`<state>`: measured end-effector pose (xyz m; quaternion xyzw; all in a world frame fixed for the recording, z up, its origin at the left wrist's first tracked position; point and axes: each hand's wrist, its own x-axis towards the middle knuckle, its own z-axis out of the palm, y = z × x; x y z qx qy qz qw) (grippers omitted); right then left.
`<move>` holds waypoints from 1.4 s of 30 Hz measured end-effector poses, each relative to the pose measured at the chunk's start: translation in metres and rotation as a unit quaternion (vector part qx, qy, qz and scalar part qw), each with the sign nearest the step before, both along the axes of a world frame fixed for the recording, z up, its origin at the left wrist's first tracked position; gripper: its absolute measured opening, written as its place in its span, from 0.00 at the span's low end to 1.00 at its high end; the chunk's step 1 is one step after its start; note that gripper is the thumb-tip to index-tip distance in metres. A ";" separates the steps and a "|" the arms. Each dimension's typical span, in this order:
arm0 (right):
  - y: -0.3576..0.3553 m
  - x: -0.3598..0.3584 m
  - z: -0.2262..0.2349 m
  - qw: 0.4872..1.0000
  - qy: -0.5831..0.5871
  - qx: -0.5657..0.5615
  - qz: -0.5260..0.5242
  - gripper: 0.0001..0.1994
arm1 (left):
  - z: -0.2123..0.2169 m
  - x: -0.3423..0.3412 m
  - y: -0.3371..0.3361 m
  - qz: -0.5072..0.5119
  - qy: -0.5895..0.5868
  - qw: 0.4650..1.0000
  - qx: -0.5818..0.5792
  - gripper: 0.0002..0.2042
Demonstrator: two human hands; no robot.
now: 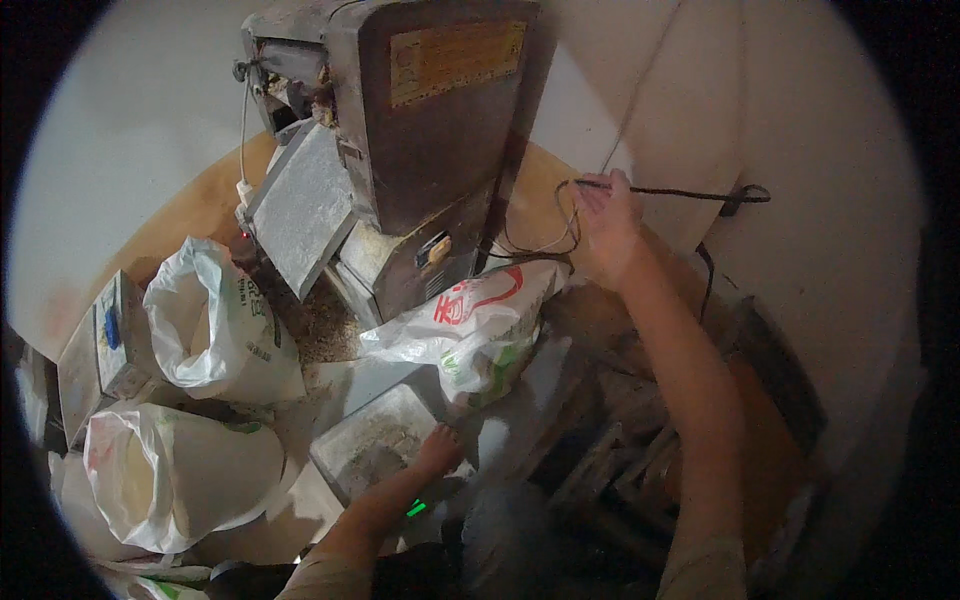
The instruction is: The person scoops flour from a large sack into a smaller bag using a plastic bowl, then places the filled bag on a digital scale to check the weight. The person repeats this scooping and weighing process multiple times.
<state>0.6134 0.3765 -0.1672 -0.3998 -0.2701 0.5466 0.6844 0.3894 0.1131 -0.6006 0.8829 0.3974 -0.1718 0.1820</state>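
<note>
My right hand is raised beside the machine at the right, its fingers closed on a dark cable that runs rightward in a loop toward the wall. Low in the middle, my left hand grips the right edge of a square grey tray dusted with crumbly residue. Between the two hands slumps a white plastic sack with red and green print. Behind it stands a tall dusty metal machine, with a sloping grey panel on its left side.
Two white sacks with rolled-open mouths, an upper one and a lower one, stand at the left. A grey metal box with a blue latch sits behind them. Thin wires hang by the machine. Dark clutter lies under my right forearm.
</note>
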 end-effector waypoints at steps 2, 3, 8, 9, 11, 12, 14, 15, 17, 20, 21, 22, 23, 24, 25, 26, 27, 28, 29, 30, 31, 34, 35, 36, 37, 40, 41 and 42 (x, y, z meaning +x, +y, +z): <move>0.012 0.013 -0.022 1.000 -0.010 -0.025 -0.010 0.19 | -0.001 -0.006 -0.021 -0.025 -0.032 0.988 0.147 0.26; 0.012 0.013 -0.030 0.999 -0.016 -0.040 -0.015 0.19 | 0.015 -0.009 -0.029 0.017 -0.058 0.991 0.121 0.28; 0.008 -0.003 -0.052 0.997 -0.004 -0.076 -0.006 0.19 | 0.075 0.007 0.000 0.436 -0.271 0.845 0.150 0.39; 0.010 0.009 -0.057 0.998 -0.027 -0.056 -0.009 0.19 | 0.128 0.021 0.018 0.454 -0.360 0.787 0.214 0.40; 0.014 0.019 -0.059 0.998 -0.069 -0.013 -0.003 0.19 | 0.186 0.030 0.052 0.463 -0.394 0.734 0.302 0.40; 0.017 0.018 -0.061 0.998 -0.051 -0.021 -0.010 0.20 | 0.174 0.031 0.066 0.458 -0.343 0.752 0.326 0.40; 0.031 0.015 -0.047 0.999 -0.021 -0.022 -0.023 0.20 | 0.130 0.034 0.093 0.520 -0.343 0.745 0.236 0.37; 0.037 0.010 -0.034 0.999 -0.027 -0.016 -0.017 0.20 | 0.094 0.026 0.107 0.579 -0.383 0.711 0.114 0.33; 0.035 0.006 -0.023 0.999 -0.038 -0.027 -0.016 0.21 | 0.064 0.012 0.116 0.658 -0.399 0.630 -0.108 0.20; 0.036 0.011 0.004 0.999 0.001 -0.002 -0.050 0.22 | 0.093 0.009 0.147 0.607 -0.657 0.415 -0.166 0.15; 0.036 0.011 0.006 0.999 -0.004 0.006 -0.043 0.22 | 0.100 -0.002 0.168 0.578 -0.708 0.357 -0.191 0.13; 0.035 0.015 0.002 0.999 -0.009 0.010 -0.041 0.23 | 0.126 -0.005 0.180 0.559 -0.723 0.359 -0.188 0.13; 0.032 0.018 -0.006 0.999 -0.013 0.009 -0.035 0.23 | 0.149 -0.010 0.185 0.544 -0.736 0.359 -0.183 0.13; 0.031 0.017 -0.011 0.999 0.010 -0.014 -0.046 0.22 | 0.148 -0.015 0.192 0.538 -0.720 0.405 -0.168 0.15; 0.028 0.017 -0.017 0.997 0.033 -0.038 -0.056 0.22 | 0.143 -0.017 0.186 0.551 -0.702 0.424 -0.158 0.15; 0.024 0.015 -0.025 0.994 0.057 -0.061 -0.065 0.22 | 0.137 -0.016 0.173 0.564 -0.683 0.441 -0.146 0.16; 0.019 0.016 -0.036 0.997 0.037 -0.061 -0.040 0.20 | 0.133 -0.015 0.163 0.570 -0.666 0.461 -0.138 0.16; 0.015 0.013 -0.055 0.998 0.019 -0.060 -0.007 0.18 | 0.108 -0.026 0.158 0.570 -0.676 0.445 -0.144 0.17; 0.011 0.014 -0.080 0.998 -0.001 -0.061 0.022 0.16 | 0.106 -0.030 0.154 0.575 -0.669 0.446 -0.152 0.18; 0.005 0.018 -0.105 0.990 -0.130 -0.035 0.030 0.14 | 0.107 -0.031 0.149 0.579 -0.662 0.447 -0.163 0.18; -0.001 0.017 -0.133 0.966 -0.254 -0.010 0.043 0.12 | 0.106 -0.036 0.145 0.587 -0.653 0.447 -0.171 0.19; -0.018 0.011 -0.261 0.893 -0.419 -0.153 -0.056 0.23 | 0.085 -0.048 0.141 0.558 -0.617 0.553 0.047 0.21; -0.016 0.037 -0.324 0.870 -0.431 -0.236 -0.037 0.26 | 0.082 -0.042 0.150 0.548 -0.613 0.568 0.028 0.21; -0.016 0.091 -0.410 0.831 -0.490 -0.230 -0.128 0.30 | 0.087 -0.010 0.169 0.512 -0.629 0.585 -0.007 0.20; -0.016 0.177 -0.469 0.769 -0.548 -0.223 -0.241 0.34 | 0.101 0.037 0.191 0.454 -0.659 0.598 -0.050 0.19; -0.096 -0.028 -0.451 0.911 -0.033 -0.398 0.101 0.39 | 0.109 -0.058 0.145 0.552 -0.639 0.509 -0.169 0.19; -0.110 -0.048 -0.432 0.902 0.047 -0.406 0.139 0.41 | 0.107 -0.061 0.143 0.556 -0.635 0.509 -0.170 0.19; -0.111 -0.044 -0.444 0.902 0.150 -0.353 0.196 0.41 | 0.116 -0.056 0.143 0.549 -0.636 0.511 -0.180 0.19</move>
